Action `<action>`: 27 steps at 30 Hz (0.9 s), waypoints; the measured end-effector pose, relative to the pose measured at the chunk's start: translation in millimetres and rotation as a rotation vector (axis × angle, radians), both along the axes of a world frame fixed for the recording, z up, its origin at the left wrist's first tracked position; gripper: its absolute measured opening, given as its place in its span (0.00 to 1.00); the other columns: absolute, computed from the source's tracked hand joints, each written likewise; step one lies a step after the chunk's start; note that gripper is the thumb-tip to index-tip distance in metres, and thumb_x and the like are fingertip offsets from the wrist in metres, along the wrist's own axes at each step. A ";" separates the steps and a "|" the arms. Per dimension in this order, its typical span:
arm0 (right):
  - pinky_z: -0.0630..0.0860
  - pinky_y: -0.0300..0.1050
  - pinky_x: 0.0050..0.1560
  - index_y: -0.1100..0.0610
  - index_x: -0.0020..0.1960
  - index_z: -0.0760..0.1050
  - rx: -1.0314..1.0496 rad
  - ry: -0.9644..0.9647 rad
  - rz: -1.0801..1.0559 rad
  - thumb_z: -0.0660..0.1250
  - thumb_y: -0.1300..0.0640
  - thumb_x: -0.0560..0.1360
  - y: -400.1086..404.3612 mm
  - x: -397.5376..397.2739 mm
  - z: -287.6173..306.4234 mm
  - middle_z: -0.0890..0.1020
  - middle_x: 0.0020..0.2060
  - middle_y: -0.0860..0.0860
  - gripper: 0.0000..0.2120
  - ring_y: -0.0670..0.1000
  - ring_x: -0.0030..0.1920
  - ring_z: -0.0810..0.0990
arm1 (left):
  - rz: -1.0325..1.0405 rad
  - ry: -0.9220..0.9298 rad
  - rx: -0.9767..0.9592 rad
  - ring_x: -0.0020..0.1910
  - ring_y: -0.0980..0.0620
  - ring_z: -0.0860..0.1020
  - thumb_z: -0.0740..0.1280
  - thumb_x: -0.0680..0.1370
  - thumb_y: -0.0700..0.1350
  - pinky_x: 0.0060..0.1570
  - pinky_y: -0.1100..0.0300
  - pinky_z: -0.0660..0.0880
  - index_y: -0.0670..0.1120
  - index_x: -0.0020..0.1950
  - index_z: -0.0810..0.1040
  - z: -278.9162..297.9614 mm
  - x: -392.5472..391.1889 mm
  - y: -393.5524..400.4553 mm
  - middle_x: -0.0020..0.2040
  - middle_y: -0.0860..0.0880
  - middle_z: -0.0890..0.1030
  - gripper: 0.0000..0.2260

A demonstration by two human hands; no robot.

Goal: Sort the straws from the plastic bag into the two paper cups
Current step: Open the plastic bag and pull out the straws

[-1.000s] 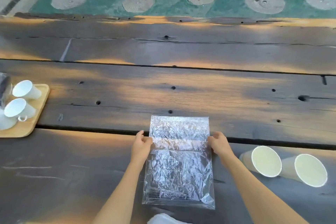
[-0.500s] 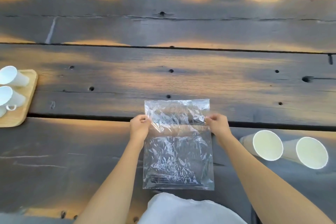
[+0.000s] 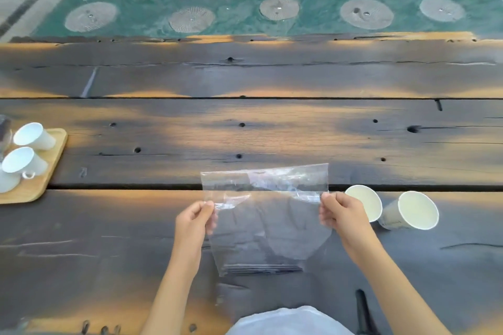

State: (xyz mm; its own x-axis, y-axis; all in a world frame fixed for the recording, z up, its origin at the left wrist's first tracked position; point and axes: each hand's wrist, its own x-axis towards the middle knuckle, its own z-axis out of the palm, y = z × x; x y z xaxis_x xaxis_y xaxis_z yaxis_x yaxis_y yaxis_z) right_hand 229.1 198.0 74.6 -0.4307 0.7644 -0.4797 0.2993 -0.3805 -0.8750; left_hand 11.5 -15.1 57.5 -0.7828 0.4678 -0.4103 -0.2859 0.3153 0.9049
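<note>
1. The plastic bag [image 3: 265, 215], flat on the table [image 3: 272, 130] a moment ago, now hangs lifted.
2. The left hand [image 3: 194, 221] and right hand [image 3: 340, 215] pinch its side edges.
3. Straws [image 3: 262, 269] lie at its bottom; both paper cups [image 3: 392, 208] wait empty, so opening comes next.

A dark, weathered bench [image 3: 272, 128] of broad wooden planks, pitted with knot holes and split by long gaps, is stretching across the view, warm light patching its boards. At nine o'clock a pale wooden tray [image 3: 40, 179] is sitting on it, carrying white cups [image 3: 30, 134]. At about four o'clock two white paper cups [image 3: 366, 202] are lying tipped just beside each other, mouths toward the viewer. Whether the clear bag's lower edge is touching the planks cannot be told.
</note>
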 end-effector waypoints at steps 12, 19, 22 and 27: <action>0.74 0.43 0.39 0.52 0.33 0.74 -0.004 0.187 0.150 0.64 0.61 0.81 -0.1 131.3 50.5 0.78 0.32 0.51 0.18 0.50 0.32 0.73 | -0.028 0.111 0.129 0.34 0.51 0.72 0.66 0.79 0.50 0.41 0.52 0.69 0.42 0.39 0.79 68.3 122.0 -10.5 0.35 0.45 0.77 0.14; 0.76 0.42 0.43 0.51 0.48 0.76 0.201 0.043 0.073 0.68 0.63 0.79 5.5 183.6 73.5 0.83 0.44 0.52 0.07 0.47 0.37 0.81 | 0.021 0.175 0.165 0.33 0.51 0.69 0.65 0.81 0.48 0.41 0.51 0.68 0.42 0.36 0.77 104.4 190.5 0.4 0.33 0.44 0.73 0.16; 0.74 0.36 0.50 0.45 0.53 0.75 0.652 0.019 -0.006 0.68 0.65 0.77 -1.9 187.4 103.7 0.82 0.51 0.44 0.15 0.44 0.49 0.80 | -0.046 0.211 0.160 0.32 0.54 0.72 0.67 0.76 0.56 0.39 0.58 0.70 0.46 0.36 0.80 121.0 207.6 5.3 0.31 0.47 0.76 0.15; 0.71 0.36 0.52 0.57 0.52 0.82 1.135 0.203 0.522 0.68 0.59 0.77 -36.7 156.2 155.8 0.81 0.47 0.47 0.06 0.49 0.48 0.77 | -0.264 0.317 0.146 0.33 0.58 0.76 0.69 0.72 0.60 0.37 0.67 0.73 0.51 0.39 0.84 147.1 225.7 16.3 0.34 0.51 0.82 0.13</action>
